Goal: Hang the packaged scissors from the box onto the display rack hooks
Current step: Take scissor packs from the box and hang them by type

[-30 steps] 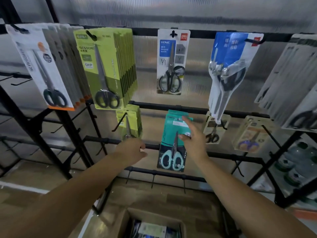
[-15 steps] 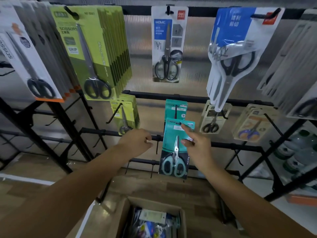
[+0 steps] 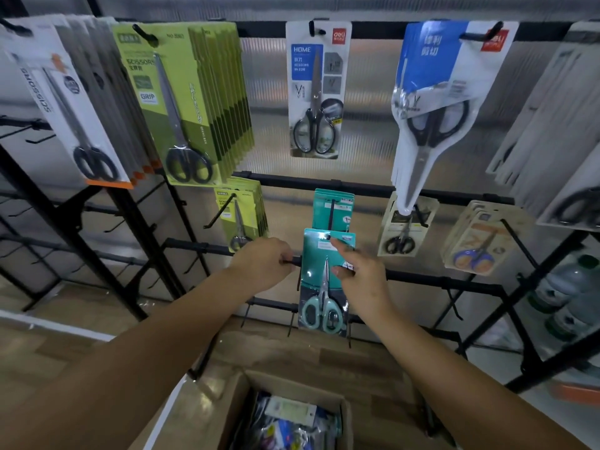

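A teal pack of scissors point(image 3: 319, 280) hangs in front of the rack's lower middle. My right hand point(image 3: 360, 274) holds it by the right edge, index finger stretched up across the card and thumb on its face. The pack's top hole sits at the tip of a black hook point(image 3: 331, 216). More teal packs point(image 3: 334, 207) hang further back on that hook. My left hand point(image 3: 263, 266) grips a black rail point(image 3: 201, 246) just left of the pack. The open cardboard box point(image 3: 233, 394) with more packaged scissors stands on the floor below.
Green scissor packs point(image 3: 194, 102), white-and-orange packs point(image 3: 71, 102), a white HOME pack point(image 3: 316, 89) and blue-topped packs point(image 3: 435, 102) fill the top row. Smaller packs point(image 3: 402, 228) point(image 3: 477, 241) hang at right. Bare hooks stick out low on the left. Bottles point(image 3: 568, 297) stand at far right.
The teal pack has dropped away from the packs behind it and now sits at the hook's tip. My left hand moved right and closed on the rail. The view tilted down.
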`<action>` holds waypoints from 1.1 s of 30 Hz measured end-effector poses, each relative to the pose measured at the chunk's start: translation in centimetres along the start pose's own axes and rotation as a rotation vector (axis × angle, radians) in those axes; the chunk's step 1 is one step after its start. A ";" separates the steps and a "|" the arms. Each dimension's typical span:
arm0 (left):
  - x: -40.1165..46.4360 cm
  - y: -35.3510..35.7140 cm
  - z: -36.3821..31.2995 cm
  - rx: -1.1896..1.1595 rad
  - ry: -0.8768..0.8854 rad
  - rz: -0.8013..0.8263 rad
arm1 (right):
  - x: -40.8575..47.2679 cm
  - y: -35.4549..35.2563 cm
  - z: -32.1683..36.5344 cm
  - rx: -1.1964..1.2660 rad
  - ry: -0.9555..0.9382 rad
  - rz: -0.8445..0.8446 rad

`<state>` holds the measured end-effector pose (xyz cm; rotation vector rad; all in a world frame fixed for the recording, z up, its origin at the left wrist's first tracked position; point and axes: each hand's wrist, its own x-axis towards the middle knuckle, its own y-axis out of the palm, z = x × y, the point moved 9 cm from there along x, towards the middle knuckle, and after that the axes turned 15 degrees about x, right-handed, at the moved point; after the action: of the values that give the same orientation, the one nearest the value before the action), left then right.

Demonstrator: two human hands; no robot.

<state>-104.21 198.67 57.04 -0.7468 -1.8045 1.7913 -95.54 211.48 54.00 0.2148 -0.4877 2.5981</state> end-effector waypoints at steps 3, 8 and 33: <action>-0.4 -0.1 0.0 0.006 -0.036 0.016 | -0.2 -0.2 -0.3 0.046 0.014 -0.015; -1.1 -0.4 -0.5 -0.011 -0.080 0.010 | -0.2 -0.8 -1.3 0.134 0.057 -0.045; 1.9 3.7 0.2 0.080 -0.130 0.130 | 5.5 -0.6 -2.3 -0.495 0.187 0.082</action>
<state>-105.61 199.76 53.22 -0.7465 -1.7898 2.0261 -100.14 215.25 53.36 -0.2149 -1.0591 2.4474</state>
